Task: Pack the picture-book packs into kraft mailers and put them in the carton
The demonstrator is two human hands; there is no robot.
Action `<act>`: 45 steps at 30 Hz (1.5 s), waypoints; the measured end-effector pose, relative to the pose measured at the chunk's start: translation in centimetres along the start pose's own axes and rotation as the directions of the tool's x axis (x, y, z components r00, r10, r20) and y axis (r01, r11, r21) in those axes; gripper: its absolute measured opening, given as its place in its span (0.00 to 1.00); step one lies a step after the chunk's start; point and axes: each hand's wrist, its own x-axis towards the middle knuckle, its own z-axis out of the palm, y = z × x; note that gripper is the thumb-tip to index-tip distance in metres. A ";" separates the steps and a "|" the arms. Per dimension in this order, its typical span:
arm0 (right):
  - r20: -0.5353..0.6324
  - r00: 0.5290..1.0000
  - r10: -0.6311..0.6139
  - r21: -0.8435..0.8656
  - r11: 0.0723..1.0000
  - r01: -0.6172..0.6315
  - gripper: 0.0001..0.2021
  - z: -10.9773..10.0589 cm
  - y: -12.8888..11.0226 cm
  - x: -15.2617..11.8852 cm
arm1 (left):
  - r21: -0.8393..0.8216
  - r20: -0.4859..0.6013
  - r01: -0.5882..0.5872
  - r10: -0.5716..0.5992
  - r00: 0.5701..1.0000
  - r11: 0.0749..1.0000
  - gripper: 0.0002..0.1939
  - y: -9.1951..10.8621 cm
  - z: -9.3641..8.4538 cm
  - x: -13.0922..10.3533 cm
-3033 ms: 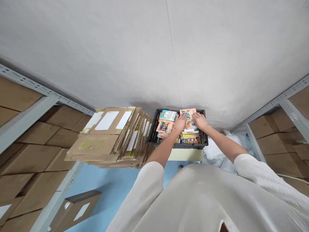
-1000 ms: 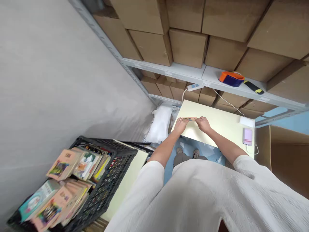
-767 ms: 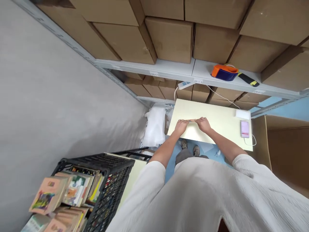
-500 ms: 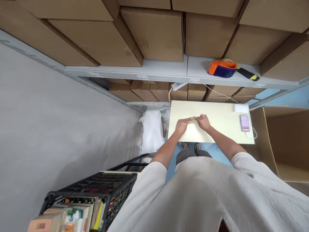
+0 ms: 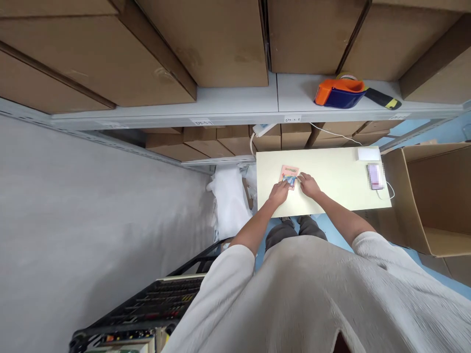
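Note:
A small pink book (image 5: 289, 171) with a blue picture on its cover is on the pale yellow table (image 5: 331, 191), cover up and slightly tilted. My left hand (image 5: 279, 192) has its fingers over the lower left part of the book, gripping it there. At the book's right edge is my right hand (image 5: 309, 185), fingertips slightly apart and touching or almost touching that edge. The thumbs and the book's underside are hard to make out.
A phone (image 5: 375, 176) with a white cable and a white box (image 5: 368, 154) lie at the table's right end. Beyond stands an open carton (image 5: 412, 196). Shelved cartons (image 5: 235, 44) and an orange-and-blue tape dispenser (image 5: 340, 93) are ahead. A black crate (image 5: 147, 304) of books stands lower left.
The book has turned from nearly edge-on between both hands to cover up on the table. My right fingers have loosened at its edge. The head view has shifted slightly.

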 end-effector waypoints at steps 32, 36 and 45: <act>0.218 0.806 0.551 0.677 0.509 -0.531 0.20 0.0 -3.0 2.2 | -0.124 0.143 0.120 -0.102 0.984 0.985 0.37 0.2 0.4 -0.6; 0.227 0.747 0.625 0.659 0.466 -0.590 0.17 -0.3 -3.2 2.8 | -0.103 0.137 0.121 -0.107 0.985 0.987 0.36 0.3 0.7 -0.8; 0.285 0.690 0.665 0.558 0.470 -0.684 0.05 0.2 -3.3 4.4 | -0.101 0.150 0.139 -0.123 0.981 0.985 0.37 0.2 0.8 -1.6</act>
